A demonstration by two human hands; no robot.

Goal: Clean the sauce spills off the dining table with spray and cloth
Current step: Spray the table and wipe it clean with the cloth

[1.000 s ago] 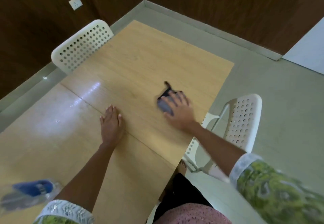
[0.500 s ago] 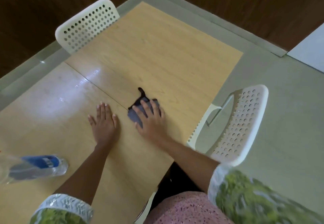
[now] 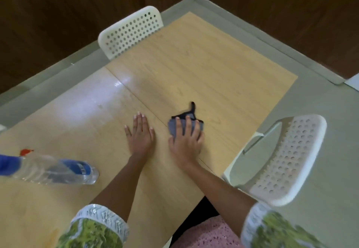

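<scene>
Crumpled grey cloth [image 3: 179, 126], dark-edged

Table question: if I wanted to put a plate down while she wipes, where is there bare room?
The far half of the table, beyond the cloth and between the two chairs, is bare. So is the shiny patch left of the left hand. It is crowded near the edge: both hands, the right hand on the cloth, and the bottle.

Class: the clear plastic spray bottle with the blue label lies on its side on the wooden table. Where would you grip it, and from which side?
Grip the clear plastic spray bottle with the blue label round its ribbed body, coming from above with the left hand, which rests flat nearby. It lies on its side, base toward the person's arms, so the body is exposed; its red-tipped nozzle end runs off-frame.
</scene>
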